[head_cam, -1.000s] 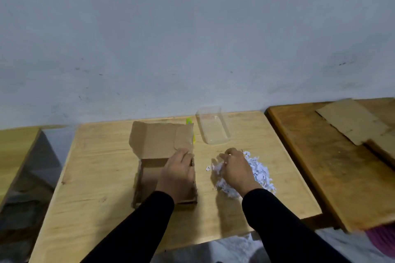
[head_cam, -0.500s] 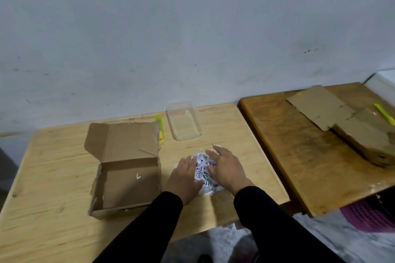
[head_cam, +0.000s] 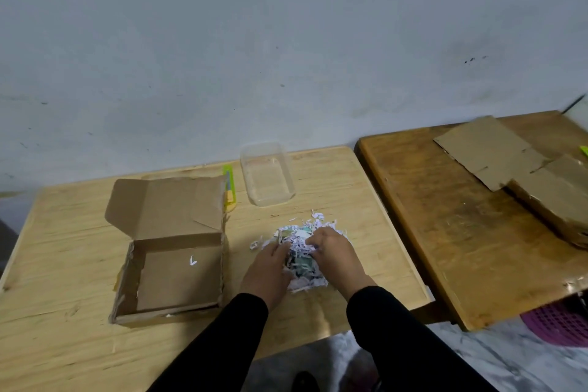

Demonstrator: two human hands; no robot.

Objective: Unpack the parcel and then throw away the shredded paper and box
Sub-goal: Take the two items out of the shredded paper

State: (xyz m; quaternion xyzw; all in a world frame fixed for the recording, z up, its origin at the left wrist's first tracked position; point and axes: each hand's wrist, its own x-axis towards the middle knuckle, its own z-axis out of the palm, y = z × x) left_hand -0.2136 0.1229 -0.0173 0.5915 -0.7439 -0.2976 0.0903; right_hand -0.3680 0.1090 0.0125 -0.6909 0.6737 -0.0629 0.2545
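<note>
An open cardboard box (head_cam: 173, 274) lies on the light wooden table (head_cam: 63, 232), lid flap raised toward the wall, with one small white scrap inside. To its right sits a heap of white shredded paper (head_cam: 300, 242). My left hand (head_cam: 269, 270) presses against the heap's left side. My right hand (head_cam: 334, 254) covers its right side, fingers curled into the shreds. Both hands squeeze the pile together between them. A few loose shreds lie around the heap.
A clear plastic container (head_cam: 267, 173) stands near the wall behind the heap, with a green-yellow utility knife (head_cam: 229, 184) beside the box lid. A darker table (head_cam: 461, 216) at right carries flattened cardboard (head_cam: 490, 153) and another box (head_cam: 556, 197). A purple basket (head_cam: 560, 325) sits on the floor.
My left hand left the box and joined my right hand on the shredded paper. Both hands have since closed in and bunched the heap tighter. The view swung right.
</note>
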